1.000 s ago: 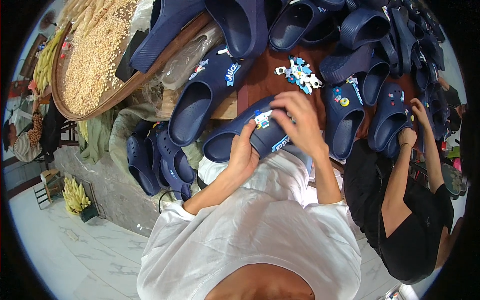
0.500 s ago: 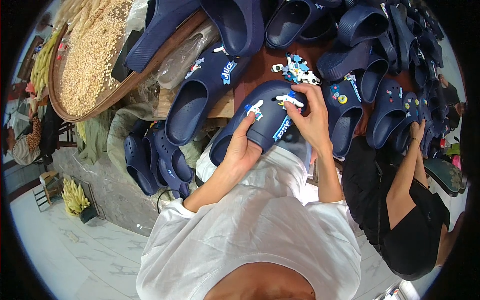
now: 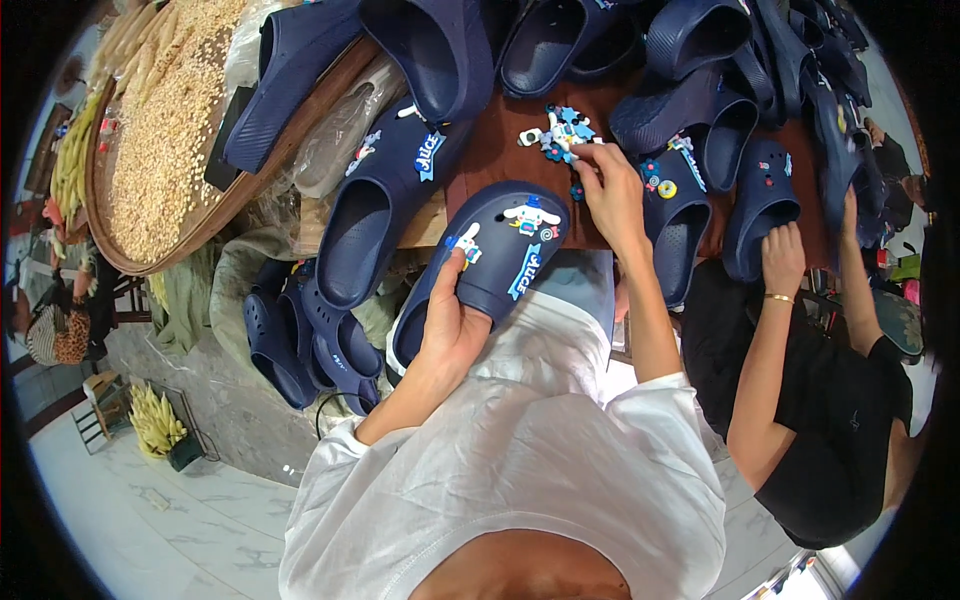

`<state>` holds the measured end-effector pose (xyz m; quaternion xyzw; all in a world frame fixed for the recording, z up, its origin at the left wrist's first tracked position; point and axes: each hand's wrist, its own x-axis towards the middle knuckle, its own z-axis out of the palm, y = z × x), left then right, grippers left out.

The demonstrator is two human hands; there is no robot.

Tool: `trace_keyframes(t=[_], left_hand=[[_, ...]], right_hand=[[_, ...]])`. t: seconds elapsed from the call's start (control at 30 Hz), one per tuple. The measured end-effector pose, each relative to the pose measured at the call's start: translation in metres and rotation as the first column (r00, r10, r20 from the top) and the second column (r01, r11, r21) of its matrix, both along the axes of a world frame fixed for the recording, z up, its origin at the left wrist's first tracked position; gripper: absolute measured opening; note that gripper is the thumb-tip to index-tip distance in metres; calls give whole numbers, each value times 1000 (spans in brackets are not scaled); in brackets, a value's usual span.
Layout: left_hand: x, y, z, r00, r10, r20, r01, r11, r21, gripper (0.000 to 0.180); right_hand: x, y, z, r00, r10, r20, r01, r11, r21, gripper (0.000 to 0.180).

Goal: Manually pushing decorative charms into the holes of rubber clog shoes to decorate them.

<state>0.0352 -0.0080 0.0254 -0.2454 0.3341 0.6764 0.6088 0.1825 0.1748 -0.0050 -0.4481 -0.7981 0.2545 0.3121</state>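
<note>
A navy foam clog [image 3: 497, 247] rests tilted in my left hand [image 3: 447, 328], whose thumb lies on top beside a white character charm [image 3: 466, 243]. The fingers are hidden under the shoe. Another white charm with a blue hat [image 3: 531, 215], a small swirl charm [image 3: 547, 234] and a blue lettered banner charm [image 3: 524, 272] sit on its upper. My right hand [image 3: 613, 195] reaches over the near edge of a small pile of shoe charms [image 3: 562, 132], thumb and forefinger apart. Whether the fingertips touch a charm is hard to see.
Decorated clogs stand left [image 3: 372, 215] and right [image 3: 677, 215] of me on the brown tabletop [image 3: 485, 165], with more heaped behind. A round tray of grains [image 3: 165, 180] is at the far left. Beside me on the right, a person in black [image 3: 835, 430] reaches toward a clog [image 3: 762, 205].
My right hand has left the clog's toe and moved up to the charm pile. The clog stays in my left hand, now with the swirl charm in sight. The neighbour's arms have shifted.
</note>
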Motion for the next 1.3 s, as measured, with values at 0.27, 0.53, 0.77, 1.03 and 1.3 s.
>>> trace_keyframes(t=[0.27, 0.53, 0.77, 1.03, 1.3], left_hand=[[0, -1, -8, 1000, -5, -8, 5, 999, 33, 38], [-2, 4, -9, 999, 41, 21, -43, 993, 113, 46], [-6, 1, -11, 992, 48, 117, -73, 972, 221, 53], [-4, 0, -7, 992, 53, 118, -82, 964, 253, 58], [0, -4, 7, 995, -41, -95, 72, 937, 342, 62]], right_hand=[[-33, 26, -11, 981, 60, 184, -92, 981, 171, 23], [-23, 27, 0, 996, 88, -32, -90, 993, -76, 14], [-21, -12, 57, 890, 340, -303, -439, 820, -368, 14], [-32, -32, 62, 841, 537, 67, -524, 839, -148, 18], [-28, -35, 63, 887, 461, 36, -447, 874, -192, 31]])
